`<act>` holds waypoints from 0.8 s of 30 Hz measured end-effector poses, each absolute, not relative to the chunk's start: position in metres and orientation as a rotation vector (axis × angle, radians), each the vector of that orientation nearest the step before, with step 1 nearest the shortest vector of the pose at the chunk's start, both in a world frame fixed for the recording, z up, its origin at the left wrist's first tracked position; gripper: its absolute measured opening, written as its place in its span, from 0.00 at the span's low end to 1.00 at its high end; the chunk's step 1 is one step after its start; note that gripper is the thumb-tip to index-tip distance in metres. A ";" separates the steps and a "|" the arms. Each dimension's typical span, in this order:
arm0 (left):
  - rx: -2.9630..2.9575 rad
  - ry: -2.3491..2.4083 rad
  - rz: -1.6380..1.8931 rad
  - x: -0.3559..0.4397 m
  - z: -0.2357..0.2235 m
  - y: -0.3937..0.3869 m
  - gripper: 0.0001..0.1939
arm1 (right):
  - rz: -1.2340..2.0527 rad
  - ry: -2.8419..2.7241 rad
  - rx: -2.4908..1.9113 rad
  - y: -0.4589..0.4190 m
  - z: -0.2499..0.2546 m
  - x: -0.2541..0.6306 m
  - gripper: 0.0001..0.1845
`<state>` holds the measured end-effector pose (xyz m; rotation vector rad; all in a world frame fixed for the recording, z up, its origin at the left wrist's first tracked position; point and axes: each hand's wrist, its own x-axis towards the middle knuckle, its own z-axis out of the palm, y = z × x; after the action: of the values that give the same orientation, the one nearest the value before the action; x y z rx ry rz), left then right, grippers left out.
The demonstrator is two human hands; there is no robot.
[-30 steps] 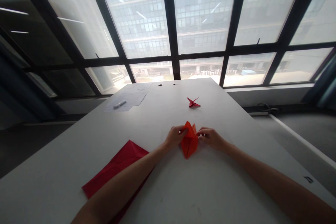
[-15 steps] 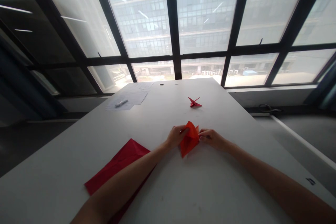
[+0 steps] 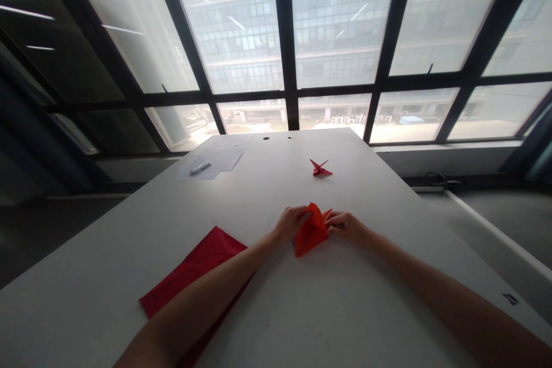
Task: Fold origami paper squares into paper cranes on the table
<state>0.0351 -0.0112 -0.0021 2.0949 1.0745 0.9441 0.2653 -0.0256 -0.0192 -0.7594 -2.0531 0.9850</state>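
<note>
I note orange paper [image 3: 311, 237] partly folded, flaps spread, pinched by left hand [image 3: 290, 224] at ten o'clock and right hand [image 3: 348, 229] at three. Red figure [image 3: 320, 170], twelve o'clock: shaped. Red sheet [image 3: 193, 268], eight o'clock: creased, unshaped.

Daylight comes through tall, black-framed windows [image 3: 336, 23] with a many-storeyed building beyond them, while blue curtains [image 3: 38, 132] hang at both sides and a white table [image 3: 267, 299] reaches toward the glass above a grey floor [image 3: 487, 218].
</note>
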 end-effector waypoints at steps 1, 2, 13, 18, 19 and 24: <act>2.098 1.073 0.948 0.035 -0.002 -0.012 0.20 | 0.971 -2.058 -0.776 -0.025 -0.020 0.265 0.12; 2.102 1.073 0.950 0.035 -0.002 -0.012 0.20 | 0.953 -2.063 -0.794 -0.026 -0.021 0.265 0.11; 2.125 1.061 0.912 0.037 0.000 -0.012 0.18 | 0.757 -2.125 -0.945 -0.033 -0.015 0.262 0.06; 2.086 1.080 0.914 0.036 -0.001 -0.011 0.17 | 0.754 -2.158 -0.957 -0.033 -0.015 0.263 0.07; 2.084 1.079 0.917 0.036 -0.002 -0.011 0.17 | 0.744 -2.153 -0.979 -0.033 -0.016 0.263 0.06; 2.050 1.079 0.946 0.037 -0.003 -0.010 0.15 | 0.728 -2.155 -1.027 -0.032 -0.019 0.263 0.06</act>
<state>0.0367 -0.0105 -0.0028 2.0499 1.0792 0.9463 0.2634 -0.0316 -0.0186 -1.0274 -2.1554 0.7280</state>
